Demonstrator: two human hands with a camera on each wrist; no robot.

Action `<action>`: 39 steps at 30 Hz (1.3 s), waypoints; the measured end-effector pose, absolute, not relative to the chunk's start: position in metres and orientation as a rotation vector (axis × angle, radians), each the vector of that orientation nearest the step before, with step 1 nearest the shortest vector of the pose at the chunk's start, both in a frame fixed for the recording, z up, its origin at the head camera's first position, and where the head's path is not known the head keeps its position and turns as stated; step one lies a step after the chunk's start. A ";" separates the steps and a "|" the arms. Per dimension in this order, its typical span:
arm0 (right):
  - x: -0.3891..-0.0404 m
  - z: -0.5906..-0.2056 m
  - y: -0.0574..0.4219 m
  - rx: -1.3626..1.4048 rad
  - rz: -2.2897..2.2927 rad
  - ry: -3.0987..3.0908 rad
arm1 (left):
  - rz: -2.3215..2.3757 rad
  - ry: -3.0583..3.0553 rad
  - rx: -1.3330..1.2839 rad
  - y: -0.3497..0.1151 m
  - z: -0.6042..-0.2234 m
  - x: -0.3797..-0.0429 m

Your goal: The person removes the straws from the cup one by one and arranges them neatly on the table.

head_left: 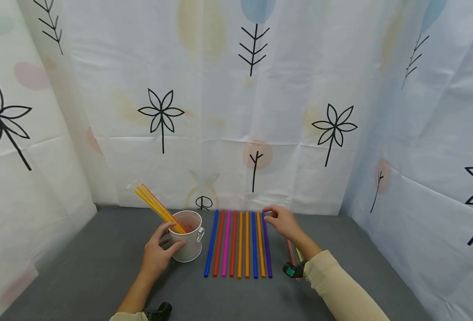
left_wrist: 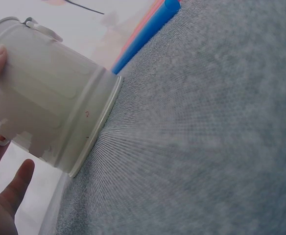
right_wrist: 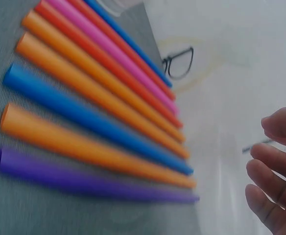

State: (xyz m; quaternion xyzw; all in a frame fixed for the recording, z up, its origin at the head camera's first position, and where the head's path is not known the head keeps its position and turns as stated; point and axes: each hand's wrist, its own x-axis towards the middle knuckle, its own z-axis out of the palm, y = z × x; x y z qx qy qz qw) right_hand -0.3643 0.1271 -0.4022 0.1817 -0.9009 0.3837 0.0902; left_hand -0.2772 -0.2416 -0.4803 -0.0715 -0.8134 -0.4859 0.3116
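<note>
A small white metal bucket [head_left: 187, 249] stands on the table, with yellow and orange straws [head_left: 156, 206] leaning out of it to the left. My left hand [head_left: 156, 254] holds the bucket from its left side, thumb across the front, as the left wrist view [left_wrist: 50, 93] of its wall also shows. To the right lies a row of coloured straws, from a blue straw [head_left: 211, 245] to a purple straw [head_left: 267, 247]. At the far end of the purple straw is my right hand [head_left: 282, 221], its relaxed fingers holding nothing; the right wrist view shows them apart from the straws.
Under my right forearm lie a red straw [head_left: 290, 252] and a yellow straw [head_left: 299, 255], partly hidden by the sleeve. The grey table [head_left: 80, 263] ends at a patterned white cloth [head_left: 220, 111] at the back and sides. A clear wrapper tip tops the bucket's straws.
</note>
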 end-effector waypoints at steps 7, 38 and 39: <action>-0.362 -0.390 0.092 0.669 1.166 -2.653 | -1.285 -2.147 -0.195 -0.242 -0.481 -0.278; -0.343 -0.397 -0.047 1.043 1.092 -2.381 | -1.247 -2.134 -0.216 -0.241 -0.482 -0.277; -0.342 -0.398 -0.050 1.047 1.100 -2.387 | -1.246 -2.135 -0.215 -0.242 -0.482 -0.277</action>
